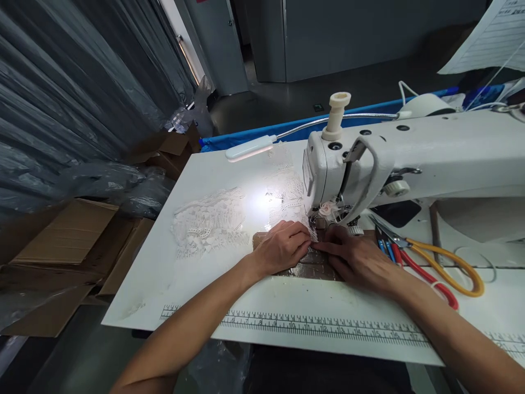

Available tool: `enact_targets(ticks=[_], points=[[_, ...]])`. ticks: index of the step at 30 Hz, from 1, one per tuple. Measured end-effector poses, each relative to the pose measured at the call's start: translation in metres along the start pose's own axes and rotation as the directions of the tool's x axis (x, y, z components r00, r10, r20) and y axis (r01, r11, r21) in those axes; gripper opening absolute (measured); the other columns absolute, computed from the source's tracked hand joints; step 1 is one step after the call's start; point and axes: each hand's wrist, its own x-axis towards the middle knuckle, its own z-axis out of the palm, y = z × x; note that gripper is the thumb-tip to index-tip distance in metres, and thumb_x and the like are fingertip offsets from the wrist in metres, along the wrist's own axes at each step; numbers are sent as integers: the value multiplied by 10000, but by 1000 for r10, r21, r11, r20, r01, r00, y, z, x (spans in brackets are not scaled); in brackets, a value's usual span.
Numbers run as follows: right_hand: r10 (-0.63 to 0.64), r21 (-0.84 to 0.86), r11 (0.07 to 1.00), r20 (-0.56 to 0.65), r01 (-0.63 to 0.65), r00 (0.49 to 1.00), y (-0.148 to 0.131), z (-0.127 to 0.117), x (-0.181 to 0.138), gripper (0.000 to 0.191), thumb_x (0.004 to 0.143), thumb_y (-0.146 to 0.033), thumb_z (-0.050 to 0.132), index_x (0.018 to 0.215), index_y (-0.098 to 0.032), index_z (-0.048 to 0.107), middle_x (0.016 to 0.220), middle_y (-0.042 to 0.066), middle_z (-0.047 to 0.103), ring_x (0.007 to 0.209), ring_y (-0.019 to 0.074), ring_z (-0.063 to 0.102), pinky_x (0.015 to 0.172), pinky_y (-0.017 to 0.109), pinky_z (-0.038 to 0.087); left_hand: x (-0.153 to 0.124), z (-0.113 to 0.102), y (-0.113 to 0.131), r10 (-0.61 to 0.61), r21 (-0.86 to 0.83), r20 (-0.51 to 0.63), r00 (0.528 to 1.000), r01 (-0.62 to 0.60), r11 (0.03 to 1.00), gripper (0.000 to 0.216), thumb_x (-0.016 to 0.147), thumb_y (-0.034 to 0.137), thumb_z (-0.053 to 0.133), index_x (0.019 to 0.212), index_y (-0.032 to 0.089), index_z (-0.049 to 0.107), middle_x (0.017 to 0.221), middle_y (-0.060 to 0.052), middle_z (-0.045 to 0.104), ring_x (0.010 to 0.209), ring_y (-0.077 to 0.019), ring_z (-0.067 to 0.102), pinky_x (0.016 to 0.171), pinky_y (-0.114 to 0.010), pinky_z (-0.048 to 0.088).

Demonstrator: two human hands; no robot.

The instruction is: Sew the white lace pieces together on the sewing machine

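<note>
A white sewing machine [447, 156] stands on the right of the table. Just in front of its needle area, my left hand [285, 245] has its fingers bent and pressed together on a narrow piece of white lace [313, 232]. From the other side my right hand [356, 254] pinches the near end of that lace, its fingertips almost touching the left ones. Beneath both hands lies a brown, shiny plate [315, 269]. The needle and presser foot are mostly hidden. More white lace [287, 186] runs behind the machine head, and a pile of lace [211, 221] lies left.
Scissors with yellow handles [455, 268] and a red-handled tool [430, 279] lie beside my right hand. A lit lamp [250, 149] hangs over the table [180, 293], whose front edge bears a printed ruler [295, 325]. Cardboard boxes [69, 235] stand left.
</note>
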Motion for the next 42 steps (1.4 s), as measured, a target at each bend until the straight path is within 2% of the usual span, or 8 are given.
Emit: enact_targets(ticks=[7, 11, 16, 23, 28, 31, 37, 42], points=[[-27, 123, 992, -6, 27, 1000, 1, -4, -2, 385, 866, -161, 467, 1164, -269, 687, 1011, 107, 645, 794, 213, 617, 672, 344, 516, -3, -7, -3, 18, -16, 76, 997, -17, 1000, 145, 939, 205, 504, 941, 155, 640, 986, -46, 680, 872, -151, 636, 775, -332, 500], [107, 213, 973, -71, -90, 992, 7, -4, -4, 385, 888, -172, 430, 1176, -230, 679, 920, 90, 668, 746, 196, 632, 662, 320, 526, -4, -6, -3, 31, -30, 32, 999, -30, 999, 129, 942, 220, 522, 927, 154, 632, 981, -37, 688, 860, -140, 633, 808, -338, 478], [131, 138, 984, -143, -112, 981, 11, 6, -3, 395, 927, -233, 401, 1249, -196, 628, 978, 120, 660, 785, 215, 634, 678, 339, 528, -4, -3, -3, 69, 2, 10, 998, -69, 998, 128, 948, 221, 521, 903, 166, 627, 964, -34, 686, 830, -133, 627, 826, -347, 466], [78, 56, 996, -55, -75, 995, 15, 15, -3, 436, 907, -209, 418, 1314, -224, 576, 1105, 145, 554, 748, 194, 596, 693, 360, 512, -5, -2, -2, 149, 141, -23, 989, -145, 979, 124, 940, 193, 527, 860, 167, 618, 937, -31, 673, 788, -126, 601, 887, -384, 460], [85, 23, 996, -64, -84, 994, 15, 16, -2, 426, 895, -209, 441, 1289, -236, 600, 1106, 140, 525, 767, 200, 589, 713, 373, 514, -6, -2, -2, 244, 250, 40, 969, -246, 936, 134, 927, 119, 515, 863, 148, 629, 889, -41, 671, 734, -131, 587, 758, -319, 489], [52, 28, 998, -90, -49, 995, 14, 16, -2, 431, 878, -182, 448, 1273, -237, 612, 1085, 132, 534, 758, 192, 581, 705, 366, 517, -8, -4, 2, 219, 233, 93, 971, -235, 943, 161, 934, 138, 492, 922, 136, 653, 915, -62, 669, 766, -145, 604, 708, -295, 501], [-19, -43, 999, -131, 13, 991, 10, 14, 0, 410, 874, -159, 436, 1218, -219, 651, 1070, 137, 568, 727, 187, 570, 637, 336, 513, -4, -7, 8, 113, 162, 122, 986, -132, 978, 242, 900, 272, 495, 860, 141, 694, 856, -71, 660, 769, -171, 615, 819, -368, 517], [-18, -131, 991, -139, 0, 990, 7, 14, 0, 420, 899, -148, 390, 1227, -213, 644, 1047, 146, 595, 729, 189, 586, 593, 302, 498, 0, -5, 5, 126, 173, 124, 984, -146, 974, 252, 853, 298, 504, 785, 153, 698, 758, -43, 642, 685, -152, 586, 1019, -434, 420]])
